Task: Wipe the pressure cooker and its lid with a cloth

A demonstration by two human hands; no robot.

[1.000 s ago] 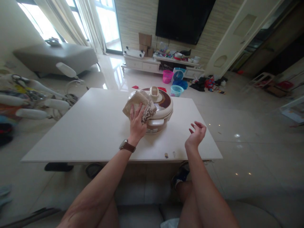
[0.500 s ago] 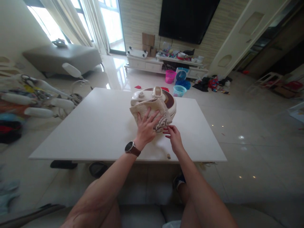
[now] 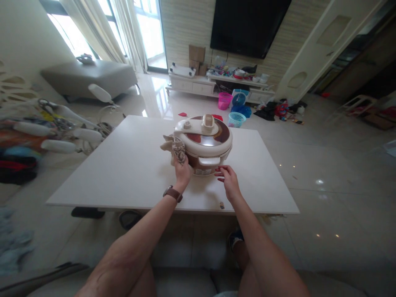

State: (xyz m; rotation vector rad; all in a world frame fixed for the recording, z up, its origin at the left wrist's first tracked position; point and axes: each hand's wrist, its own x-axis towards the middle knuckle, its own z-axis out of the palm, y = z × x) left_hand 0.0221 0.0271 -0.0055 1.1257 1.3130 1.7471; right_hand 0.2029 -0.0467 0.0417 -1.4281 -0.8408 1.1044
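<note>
A cream and brown pressure cooker (image 3: 207,140) stands on the white table (image 3: 123,173), lid on. My left hand (image 3: 182,171), with a watch on the wrist, grips a bunched beige patterned cloth (image 3: 173,147) against the cooker's left side. My right hand (image 3: 228,181) rests on the table just in front of the cooker's right side, fingers loosely stretched toward its base, holding nothing.
Small bits (image 3: 221,204) lie near the table's front edge. A rack with white handles and scissors (image 3: 55,128) stands at the left. Baskets (image 3: 236,119) and toys litter the floor beyond the table, before a TV cabinet (image 3: 213,84). A grey sofa (image 3: 89,76) is far left.
My left hand drew the cloth off the cooker's lid and front down to its left side, bunching it. My right hand came in from the right and settled by the cooker's base.
</note>
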